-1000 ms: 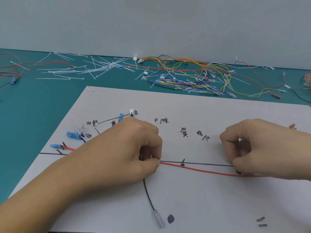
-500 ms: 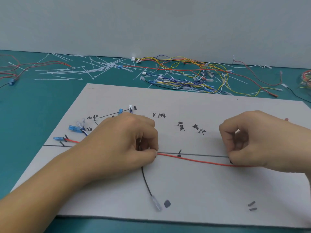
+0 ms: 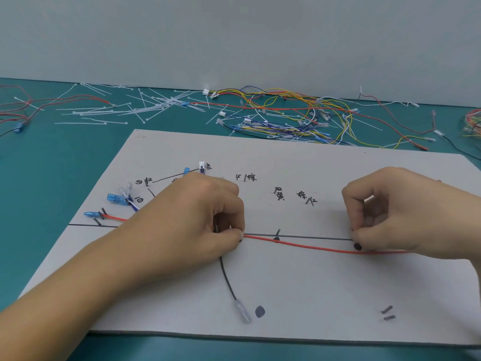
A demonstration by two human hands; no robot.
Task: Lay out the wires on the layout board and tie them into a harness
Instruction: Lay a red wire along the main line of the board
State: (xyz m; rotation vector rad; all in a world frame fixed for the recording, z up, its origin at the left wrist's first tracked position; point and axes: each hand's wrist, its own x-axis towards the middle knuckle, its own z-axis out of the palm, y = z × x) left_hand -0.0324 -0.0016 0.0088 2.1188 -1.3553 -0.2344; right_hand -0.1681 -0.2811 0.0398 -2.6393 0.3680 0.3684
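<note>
The grey layout board (image 3: 299, 287) lies in front of me with drawn black lines and handwritten labels. A red wire (image 3: 307, 246) runs along the board's main horizontal line. My left hand (image 3: 192, 222) pinches the red wire near the middle of the board, where a black wire (image 3: 227, 280) curves down to a clear terminal (image 3: 243, 311). My right hand (image 3: 395, 212) pinches the same red wire further right, beside a black dot (image 3: 357, 246). Blue terminals (image 3: 116, 198) and a white connector (image 3: 201, 165) lie at the board's upper left.
A tangle of yellow, blue, red and white wires (image 3: 299, 118) lies on the teal table behind the board. White cable ties (image 3: 135, 110) are scattered at the back left. More red wires (image 3: 15, 110) sit at the far left and coloured wires (image 3: 472, 123) at the far right edge.
Both hands keep pinching the red wire in the same places; the view has tipped so the board sits a little higher in frame.
</note>
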